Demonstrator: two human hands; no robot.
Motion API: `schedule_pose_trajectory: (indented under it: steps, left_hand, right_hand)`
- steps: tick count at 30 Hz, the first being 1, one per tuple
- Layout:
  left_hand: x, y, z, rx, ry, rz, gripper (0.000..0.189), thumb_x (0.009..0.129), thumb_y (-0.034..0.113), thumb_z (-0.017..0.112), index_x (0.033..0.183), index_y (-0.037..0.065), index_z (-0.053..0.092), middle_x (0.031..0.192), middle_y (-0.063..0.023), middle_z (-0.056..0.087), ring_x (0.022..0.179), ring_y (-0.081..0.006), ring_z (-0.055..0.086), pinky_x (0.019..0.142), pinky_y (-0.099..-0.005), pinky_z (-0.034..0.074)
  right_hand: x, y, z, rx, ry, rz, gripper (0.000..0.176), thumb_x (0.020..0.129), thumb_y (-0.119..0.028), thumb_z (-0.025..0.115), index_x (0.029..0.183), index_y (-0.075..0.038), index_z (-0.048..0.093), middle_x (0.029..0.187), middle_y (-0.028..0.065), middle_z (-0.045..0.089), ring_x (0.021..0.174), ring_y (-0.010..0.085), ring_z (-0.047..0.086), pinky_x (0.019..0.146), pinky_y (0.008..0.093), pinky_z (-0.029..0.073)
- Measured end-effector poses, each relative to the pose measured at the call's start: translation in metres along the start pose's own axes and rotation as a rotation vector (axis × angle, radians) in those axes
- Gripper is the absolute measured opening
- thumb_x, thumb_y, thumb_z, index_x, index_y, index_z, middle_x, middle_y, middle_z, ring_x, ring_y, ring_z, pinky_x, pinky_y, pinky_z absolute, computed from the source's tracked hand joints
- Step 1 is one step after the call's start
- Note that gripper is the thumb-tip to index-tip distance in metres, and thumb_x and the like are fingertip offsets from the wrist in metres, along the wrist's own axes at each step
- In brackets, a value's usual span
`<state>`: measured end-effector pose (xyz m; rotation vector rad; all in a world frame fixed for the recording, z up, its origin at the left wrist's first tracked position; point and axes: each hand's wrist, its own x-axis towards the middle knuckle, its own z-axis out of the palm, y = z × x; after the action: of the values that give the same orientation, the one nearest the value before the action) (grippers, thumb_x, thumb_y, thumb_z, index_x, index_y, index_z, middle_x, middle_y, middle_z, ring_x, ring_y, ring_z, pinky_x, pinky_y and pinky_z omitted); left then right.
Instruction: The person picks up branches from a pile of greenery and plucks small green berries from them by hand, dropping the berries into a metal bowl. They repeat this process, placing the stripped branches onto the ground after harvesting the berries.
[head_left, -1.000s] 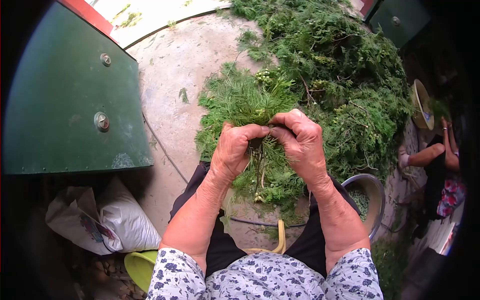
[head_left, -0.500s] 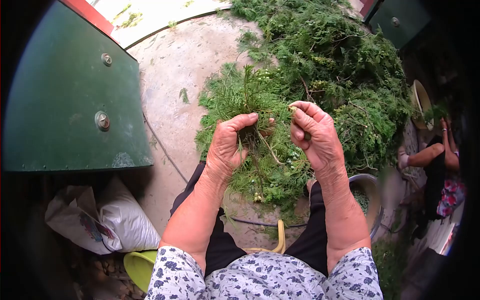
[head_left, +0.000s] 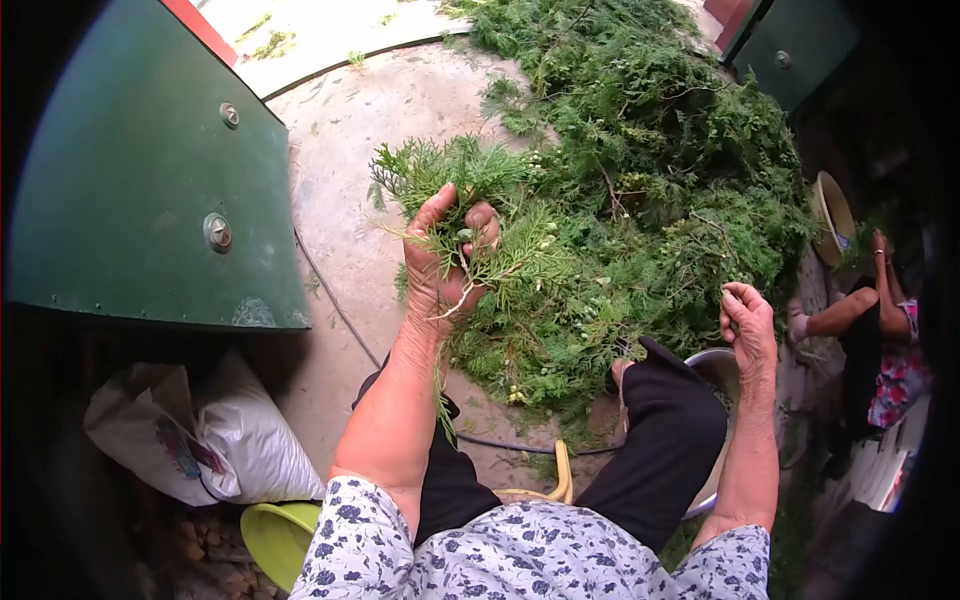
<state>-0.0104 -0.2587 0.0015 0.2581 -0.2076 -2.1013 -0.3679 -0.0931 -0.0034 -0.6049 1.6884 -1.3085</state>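
My left hand (head_left: pixel 432 262) is closed around a leafy evergreen sprig (head_left: pixel 535 250), with its pale bare stem crossing the palm. A small bluish-green cone shows between the thumb and fingers. Off to the right, my right hand (head_left: pixel 752 325) is held with curled fingers, thumb against fingertips; whatever lies inside is hidden. It is above the rim of a metal basin (head_left: pixel 712 358), which is partly covered by my knee and forearm. A large heap of cut evergreen branches (head_left: pixel 660 190) spreads in front of me, below and beyond both hands.
A green metal door (head_left: pixel 150 190) stands at left, above a white sack (head_left: pixel 255 440) and a lime-green basin (head_left: pixel 275 545). A dark hose (head_left: pixel 330 290) runs across the concrete. At right, another person (head_left: pixel 880 330) sits near a tan basin (head_left: pixel 838 215).
My right hand has moved away from the sprig, rightward and down to the metal basin. My left hand has shifted left and turned its palm upward, still holding the sprig. My right knee has moved over the basin.
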Motion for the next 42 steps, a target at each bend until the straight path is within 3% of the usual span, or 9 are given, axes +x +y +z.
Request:
schedule_pose_trajectory:
  steps: [4,8,14,17,20,23,28,38,42]
  left_hand:
    - [-0.007,-0.001,0.013,0.126,0.162,0.043,0.024,0.091,0.024,0.041,0.090,0.004,0.054,0.071,-0.0064,0.047,0.053,-0.0154,0.041,0.046,-0.0271,0.035]
    - [-0.011,-0.004,0.016,0.234,0.128,0.080,0.022,0.091,0.019,0.044,0.097,0.001,0.053,0.086,-0.0153,0.063,0.062,-0.0159,0.059,0.055,-0.0245,0.052]
    - [-0.014,-0.016,0.016,0.255,0.054,-0.001,0.022,0.092,0.020,0.044,0.100,0.001,0.053,0.094,-0.0167,0.062,0.061,-0.0138,0.060,0.055,-0.0226,0.052]
    - [-0.023,-0.025,0.028,0.310,0.150,-0.012,0.017,0.090,0.019,0.049,0.097,0.004,0.053,0.093,-0.0175,0.063,0.055,-0.0130,0.060,0.048,-0.0207,0.052]
    - [-0.034,-0.037,0.029,0.368,0.177,-0.029,0.015,0.090,0.019,0.050,0.096,0.005,0.052,0.092,-0.0171,0.063,0.056,-0.0124,0.060,0.048,-0.0194,0.051]
    - [-0.044,-0.048,0.026,0.331,0.170,-0.062,0.014,0.090,0.017,0.052,0.096,0.005,0.051,0.089,-0.0169,0.062,0.058,-0.0137,0.060,0.049,-0.0204,0.051]
    - [-0.070,-0.063,0.018,0.340,0.161,-0.083,0.018,0.087,0.018,0.056,0.098,0.004,0.053,0.089,-0.0161,0.063,0.059,-0.0145,0.059,0.052,-0.0234,0.050]
    - [-0.157,-0.069,-0.011,0.114,0.127,0.012,0.014,0.088,0.020,0.055,0.095,0.009,0.051,0.073,-0.0061,0.052,0.056,-0.0159,0.048,0.054,-0.0266,0.040]
    - [-0.170,-0.069,-0.019,0.126,0.060,0.134,0.020,0.087,0.023,0.051,0.097,0.007,0.059,0.067,-0.0007,0.045,0.053,-0.0119,0.040,0.056,-0.0262,0.030]
  right_hand:
    - [-0.033,0.083,-0.099,-0.354,0.198,0.237,0.029,0.078,-0.002,0.054,0.106,0.001,0.058,0.084,0.0065,0.061,0.058,0.0109,0.057,0.048,0.0234,0.045]
    - [-0.068,0.143,-0.170,-1.188,0.141,0.213,0.028,0.065,0.001,0.057,0.090,-0.005,0.068,0.093,0.0185,0.064,0.094,0.0291,0.060,0.085,0.0344,0.046]
    - [-0.076,0.184,-0.220,-1.240,0.252,0.414,0.026,0.064,0.002,0.052,0.083,-0.005,0.069,0.091,0.0196,0.063,0.091,0.0309,0.061,0.085,0.0367,0.046]
    - [-0.076,0.180,-0.209,-1.421,0.315,-0.036,0.021,0.061,0.000,0.055,0.076,-0.004,0.069,0.072,0.0188,0.063,0.071,0.0292,0.064,0.070,0.0364,0.050]
    - [-0.081,0.105,-0.133,-1.253,0.383,-0.087,0.010,0.068,-0.008,0.060,0.073,0.000,0.066,0.072,0.0205,0.061,0.073,0.0348,0.061,0.070,0.0398,0.047]
    - [-0.083,0.043,-0.057,-0.738,0.343,-0.244,0.011,0.076,-0.008,0.060,0.077,0.003,0.061,0.060,0.0064,0.058,0.054,0.0108,0.056,0.050,0.0255,0.043]
    - [-0.129,-0.027,0.080,-0.281,0.001,-0.405,0.006,0.083,-0.004,0.058,0.085,0.002,0.060,0.076,0.0012,0.056,0.063,0.0073,0.056,0.056,0.0201,0.044]
    - [-0.140,0.040,0.157,0.107,-0.019,-0.398,0.012,0.088,-0.011,0.055,0.088,0.000,0.061,0.076,0.0003,0.058,0.065,0.0063,0.054,0.056,0.0206,0.044]
    - [-0.166,0.056,0.146,0.133,-0.353,-0.013,0.026,0.086,-0.024,0.061,0.074,-0.001,0.061,0.064,-0.0008,0.056,0.056,0.0054,0.049,0.052,0.0199,0.041]
